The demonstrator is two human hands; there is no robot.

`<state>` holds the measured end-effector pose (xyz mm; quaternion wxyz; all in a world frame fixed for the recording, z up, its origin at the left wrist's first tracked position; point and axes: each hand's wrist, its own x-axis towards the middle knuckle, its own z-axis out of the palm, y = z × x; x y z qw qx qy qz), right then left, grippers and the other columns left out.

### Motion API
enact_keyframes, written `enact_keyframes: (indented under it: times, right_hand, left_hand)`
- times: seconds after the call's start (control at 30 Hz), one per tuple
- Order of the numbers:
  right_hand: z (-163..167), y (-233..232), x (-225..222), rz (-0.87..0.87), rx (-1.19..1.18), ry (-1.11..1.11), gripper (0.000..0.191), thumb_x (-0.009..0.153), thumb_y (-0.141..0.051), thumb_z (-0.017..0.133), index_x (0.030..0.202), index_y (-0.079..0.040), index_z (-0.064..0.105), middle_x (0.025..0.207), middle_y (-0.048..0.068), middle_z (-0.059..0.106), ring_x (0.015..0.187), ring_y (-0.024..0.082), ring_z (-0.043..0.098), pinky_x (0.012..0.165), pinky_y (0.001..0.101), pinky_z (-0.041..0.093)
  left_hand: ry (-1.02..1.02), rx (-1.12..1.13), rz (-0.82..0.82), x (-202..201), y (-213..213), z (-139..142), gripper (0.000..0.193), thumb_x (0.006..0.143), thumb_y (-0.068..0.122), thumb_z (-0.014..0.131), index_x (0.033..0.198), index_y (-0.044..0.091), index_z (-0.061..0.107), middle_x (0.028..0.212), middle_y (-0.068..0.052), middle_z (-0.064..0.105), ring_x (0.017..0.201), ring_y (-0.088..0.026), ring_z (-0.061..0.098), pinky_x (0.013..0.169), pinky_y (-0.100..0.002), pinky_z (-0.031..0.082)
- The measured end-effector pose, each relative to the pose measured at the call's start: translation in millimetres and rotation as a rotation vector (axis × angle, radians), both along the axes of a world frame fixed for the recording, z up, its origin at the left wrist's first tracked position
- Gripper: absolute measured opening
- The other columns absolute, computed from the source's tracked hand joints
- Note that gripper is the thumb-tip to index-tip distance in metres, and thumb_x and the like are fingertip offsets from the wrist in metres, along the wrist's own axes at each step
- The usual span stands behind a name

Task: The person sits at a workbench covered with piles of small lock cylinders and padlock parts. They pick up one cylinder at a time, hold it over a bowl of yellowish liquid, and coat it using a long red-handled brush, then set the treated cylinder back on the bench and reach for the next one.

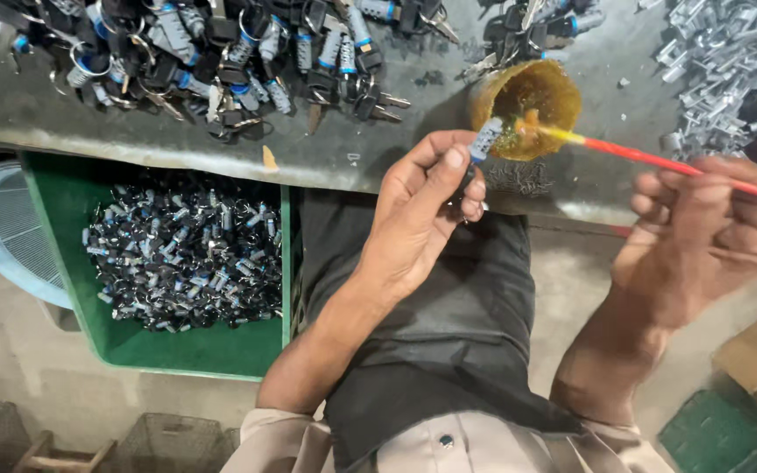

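While the grey workbench (63, 123) fills the top of the frame and the green crate (63, 201) of finished pieces sits at lower left, the amber grease pot (532, 96) stands at upper centre-right. Just left of its rim the left hand (418, 215) pinches a small lock cylinder (486, 138), long axis tilted up-right toward the pot. From the right, the right hand (703, 236) grips a red brush (659, 162) — its tip touching the cylinder's end.
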<state>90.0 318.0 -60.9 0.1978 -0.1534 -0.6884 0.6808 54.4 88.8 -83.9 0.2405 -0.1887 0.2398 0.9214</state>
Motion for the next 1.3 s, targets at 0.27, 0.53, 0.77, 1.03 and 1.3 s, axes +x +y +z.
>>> enact_keyframes:
  times: [0.27,0.53,0.77,1.03,1.3]
  right_hand:
    - [1,-8,8,-0.050,0.175,-0.056,0.019,0.122,-0.002,0.064,0.125,0.016,0.058,0.102,0.024,0.069,0.087,0.029,0.075,0.079,0.0358,0.065]
    - [47,-25,-20,0.118,0.359,-0.211,0.017,0.115,-0.006,0.059,0.121,0.010,0.062,0.109,0.016,0.070,0.094,0.020,0.076,0.086,0.0297,0.066]
    - [44,-38,-18,0.588,0.771,-0.336,0.014,0.103,-0.008,0.076,0.117,-0.008,0.075,0.106,0.010,0.074,0.096,0.020,0.072,0.080,0.0301,0.055]
    - [6,-50,-1,0.587,0.981,-0.270,0.037,0.092,-0.018,0.085,0.128,-0.019,0.077,0.096,0.002,0.058,0.090,0.023,0.050,0.078,0.0381,0.047]
    - [-7,-56,-11,0.697,1.110,-0.093,0.040,0.085,-0.019,0.088,0.124,-0.021,0.078,0.099,0.001,0.061,0.092,0.025,0.050,0.072,0.0369,0.046]
  left_hand:
    - [-0.037,0.149,0.006,-2,3,18,0.023,0.109,0.019,0.065,0.127,0.004,0.062,0.092,-0.005,0.061,0.083,-0.011,0.056,0.077,-0.029,0.048]
    - [0.827,-1.878,-1.587,6,-101,88,0.019,0.088,0.025,0.063,0.087,0.009,0.073,0.096,-0.013,0.067,0.099,-0.034,0.064,0.075,-0.048,0.052]
    - [1.103,-2.225,-0.285,-103,-67,21,0.013,0.097,0.012,0.068,0.108,0.006,0.066,0.106,-0.012,0.063,0.099,-0.033,0.063,0.076,-0.048,0.053]
    - [1.309,-1.882,-0.109,-81,-69,27,0.019,0.089,0.001,0.072,0.104,0.008,0.063,0.114,-0.012,0.059,0.112,-0.034,0.052,0.095,-0.047,0.047]
    - [1.102,-1.699,-0.064,-63,-82,63,0.012,0.106,0.000,0.067,0.115,0.004,0.063,0.117,-0.010,0.061,0.110,-0.030,0.057,0.098,-0.039,0.046]
